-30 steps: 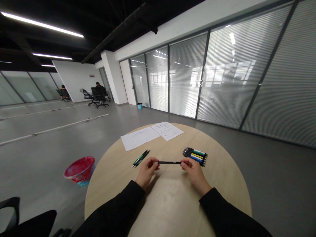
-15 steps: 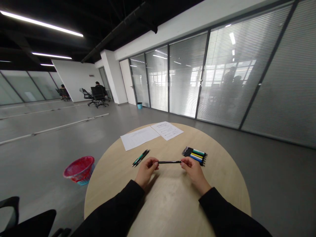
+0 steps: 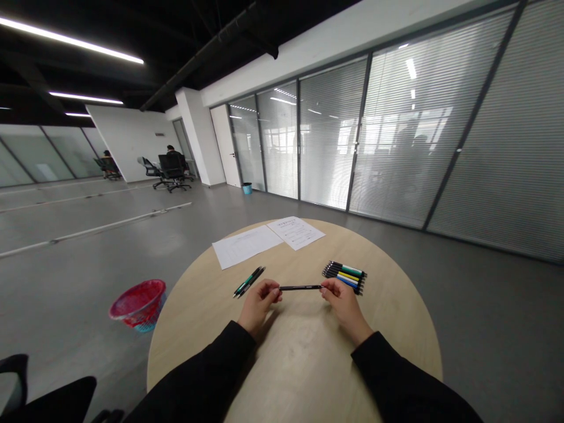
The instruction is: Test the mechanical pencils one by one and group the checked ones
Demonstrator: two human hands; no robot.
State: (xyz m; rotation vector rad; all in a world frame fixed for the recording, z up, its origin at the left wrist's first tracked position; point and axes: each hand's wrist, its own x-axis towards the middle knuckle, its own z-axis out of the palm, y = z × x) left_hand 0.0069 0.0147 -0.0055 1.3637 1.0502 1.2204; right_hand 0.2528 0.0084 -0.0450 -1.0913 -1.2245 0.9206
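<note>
A black pen [image 3: 300, 288] is stretched level between my two hands above the table. My left hand [image 3: 259, 304] pinches its left end, and my right hand [image 3: 345, 303] pinches the right end. Just beyond my right hand lies a row of several pens [image 3: 346, 276] side by side, with green, yellow, white and blue parts on dark bodies. A green pen [image 3: 245, 282] and a dark pen [image 3: 252, 283] lie close together, slanted, beyond my left hand.
Two printed paper sheets [image 3: 247, 245] lie at the far side of the round wooden table [image 3: 299, 364]. A red-lined basket [image 3: 140, 302] stands on the floor at left, near a black chair [image 3: 57, 402]. Further back, people sit by office chairs [image 3: 173, 170].
The view has shifted slightly, so everything sits a little further left. Both hands keep hold of the black pen, which appears rolled slightly.
</note>
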